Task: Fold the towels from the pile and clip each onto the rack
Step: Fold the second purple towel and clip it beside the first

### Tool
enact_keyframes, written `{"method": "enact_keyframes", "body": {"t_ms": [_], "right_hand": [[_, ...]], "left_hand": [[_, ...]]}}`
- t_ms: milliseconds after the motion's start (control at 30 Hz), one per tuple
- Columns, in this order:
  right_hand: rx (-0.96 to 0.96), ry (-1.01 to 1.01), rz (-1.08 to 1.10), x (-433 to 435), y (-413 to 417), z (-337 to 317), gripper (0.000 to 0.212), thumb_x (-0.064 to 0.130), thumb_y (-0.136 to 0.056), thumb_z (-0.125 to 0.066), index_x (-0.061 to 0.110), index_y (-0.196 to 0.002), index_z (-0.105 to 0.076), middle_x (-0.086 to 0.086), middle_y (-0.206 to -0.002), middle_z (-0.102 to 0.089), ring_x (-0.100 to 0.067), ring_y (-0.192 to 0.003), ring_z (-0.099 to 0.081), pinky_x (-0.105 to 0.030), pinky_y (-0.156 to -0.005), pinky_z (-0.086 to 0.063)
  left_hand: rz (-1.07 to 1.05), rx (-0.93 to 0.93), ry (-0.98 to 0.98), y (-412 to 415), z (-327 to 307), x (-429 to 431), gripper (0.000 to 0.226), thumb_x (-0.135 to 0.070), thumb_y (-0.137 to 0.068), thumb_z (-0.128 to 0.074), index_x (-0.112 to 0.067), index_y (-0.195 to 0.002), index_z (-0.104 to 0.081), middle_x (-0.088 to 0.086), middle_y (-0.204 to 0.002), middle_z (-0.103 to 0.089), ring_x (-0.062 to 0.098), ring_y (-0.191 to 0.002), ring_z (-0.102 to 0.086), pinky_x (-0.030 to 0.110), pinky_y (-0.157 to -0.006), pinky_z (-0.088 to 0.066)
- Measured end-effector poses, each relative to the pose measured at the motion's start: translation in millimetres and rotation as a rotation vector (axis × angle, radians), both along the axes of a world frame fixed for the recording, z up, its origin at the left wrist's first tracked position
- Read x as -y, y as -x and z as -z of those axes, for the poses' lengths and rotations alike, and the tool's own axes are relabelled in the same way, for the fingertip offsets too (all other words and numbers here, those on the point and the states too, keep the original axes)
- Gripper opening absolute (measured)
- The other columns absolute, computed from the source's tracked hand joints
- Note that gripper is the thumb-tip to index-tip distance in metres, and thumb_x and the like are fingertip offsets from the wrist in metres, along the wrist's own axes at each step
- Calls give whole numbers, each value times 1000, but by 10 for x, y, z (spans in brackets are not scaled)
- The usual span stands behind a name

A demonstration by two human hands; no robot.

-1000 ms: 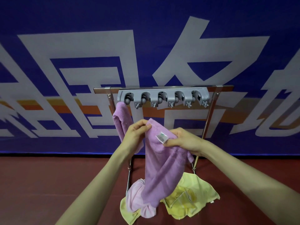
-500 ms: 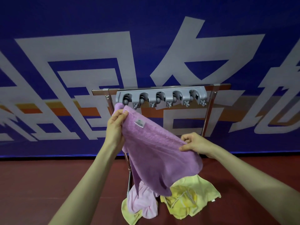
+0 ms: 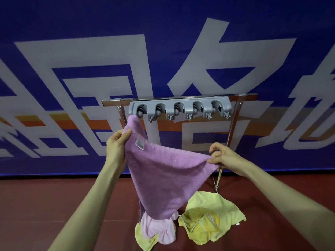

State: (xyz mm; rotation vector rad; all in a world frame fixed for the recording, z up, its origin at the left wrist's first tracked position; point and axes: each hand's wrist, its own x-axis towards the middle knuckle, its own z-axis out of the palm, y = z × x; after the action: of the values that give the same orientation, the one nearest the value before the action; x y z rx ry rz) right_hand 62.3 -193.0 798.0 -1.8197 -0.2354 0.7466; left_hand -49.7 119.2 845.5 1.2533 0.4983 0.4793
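Fingers (image 3: 126, 132) of the left hand (image 3: 116, 147) curl over the upper left edge of a purple towel (image 3: 163, 174) and grip it, thumb on the near side. The right hand (image 3: 224, 158) pinches the towel's right corner between thumb and forefinger; its other fingers are loosely curled above the cloth. The towel is stretched between the two hands, held in the air in front of the rack (image 3: 233, 124), with the left end higher than the right. From this top edge the cloth hangs down to a narrow point just above the pile (image 3: 181, 230). A small white label (image 3: 140, 144) shows on the towel's near face, close to the left hand.

Above the left hand, a purple tip reaches up to just under the leftmost of five grey clips (image 3: 179, 110) on the rack's top bar; whether this tip belongs to the held towel or to a second one cannot be told. The other four clips hold nothing.

The pile lies at the foot of the rack on a red surface (image 3: 54, 205): a pink towel (image 3: 159, 230) on the left and a crumpled yellow towel (image 3: 212, 223) on the right, touching each other. A blue banner (image 3: 72, 24) with large white characters fills the background.
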Motion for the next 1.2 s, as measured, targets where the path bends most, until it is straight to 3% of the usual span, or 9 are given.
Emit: {"method": "enact_keyframes", "body": {"t_ms": [100, 300, 467, 567, 700, 833, 1000, 1133, 1200], "right_hand": [[24, -110, -27, -127, 53, -146, 21, -3, -87, -58, 13, -92, -47, -11, -61, -55, -21, -46, -56, -24, -39, -43], [24, -220, -105, -398, 113, -378, 16, -6, -85, -58, 2, -88, -72, -21, -73, -60, -20, -50, -62, -23, -46, -49], [108, -207, -138, -540, 153, -493, 35, -20, -77, -41, -2, -92, -67, 0, -64, -66, -7, -59, -60, -16, -59, -49], [294, -100, -143, -591, 194, -507, 43, -21, -74, -44, 10, -91, -68, -3, -83, -70, -4, -72, -62, -15, -69, -48], [483, -80, -87, -600, 197, -463, 44, -18, -75, -47, 18, -86, -70, -21, -89, -72, -20, -76, -69, -23, -68, -53], [641, -35, -70, -560, 149, -403, 44, -11, -76, -51, 27, -82, -73, -18, -79, -72, -47, -77, -63, -45, -67, -54], [694, -113, 47, -548, 169, -558, 35, -15, -77, -58, 15, -80, -75, -5, -81, -74, -11, -76, -68, -26, -78, -54], [569, -213, 94, -511, 58, -578, 38, -8, -83, -57, 25, -71, -70, -11, -72, -69, -19, -67, -63, -39, -70, -55], [547, -220, 99, -504, 23, -602, 33, -3, -89, -54, 24, -74, -66, -5, -67, -62, -15, -62, -56, -32, -58, -50]], "left_hand": [[-38, -48, -59, 10, 50, -16, 17, -18, -93, -58, -11, -77, -58, 4, -75, -60, 13, -66, -58, 25, -63, -51], [4, -85, -172, 16, 65, 34, 17, -18, -94, -56, -12, -78, -60, 4, -75, -60, 16, -73, -54, 30, -73, -44], [42, -158, -367, -17, 66, 98, 15, -20, -92, -59, -6, -88, -61, 15, -73, -61, 19, -71, -54, 42, -76, -48], [39, -168, -451, -24, 67, 119, 15, -20, -91, -59, -5, -90, -60, 22, -79, -68, 20, -73, -60, 46, -82, -52], [24, -150, -475, -37, 84, 119, 14, -19, -92, -58, -5, -86, -58, 24, -82, -69, 20, -74, -62, 46, -85, -52], [-10, -152, -447, -35, 125, 53, 13, -18, -91, -58, -6, -86, -56, 26, -84, -69, 23, -74, -62, 51, -85, -52], [-79, -192, -460, -3, 177, -108, 13, -22, -93, -58, -17, -81, -55, 15, -80, -70, 22, -76, -62, 46, -81, -54], [-142, -206, -410, 55, 237, -240, 12, -18, -94, -56, -15, -82, -55, 7, -78, -67, 21, -75, -62, 40, -74, -54], [-153, -198, -371, 81, 252, -270, 11, -16, -94, -56, -13, -83, -56, 6, -78, -66, 20, -74, -61, 36, -69, -53]]}}
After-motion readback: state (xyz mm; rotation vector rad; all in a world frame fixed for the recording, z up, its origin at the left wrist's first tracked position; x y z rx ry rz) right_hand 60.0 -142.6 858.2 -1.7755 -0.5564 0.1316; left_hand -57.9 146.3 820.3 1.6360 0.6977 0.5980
